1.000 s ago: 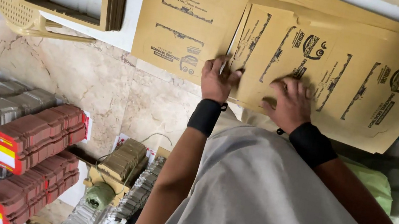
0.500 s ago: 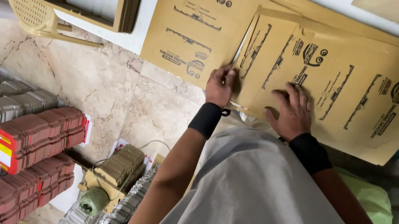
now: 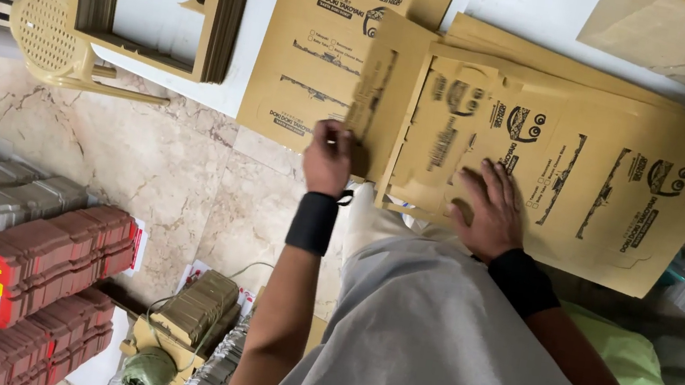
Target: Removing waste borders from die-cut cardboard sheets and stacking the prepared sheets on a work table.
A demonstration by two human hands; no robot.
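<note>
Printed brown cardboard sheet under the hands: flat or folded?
Partly folded: left hand lifts a side flap of the cardboard sheet; right hand presses the rest flat.

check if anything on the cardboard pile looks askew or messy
Slightly. The printed cardboard sheets are fanned out rather than squared, edges stepping apart. The left hand lifts the flap of a tilted sheet; the right hand lies flat. No tears show.
</note>
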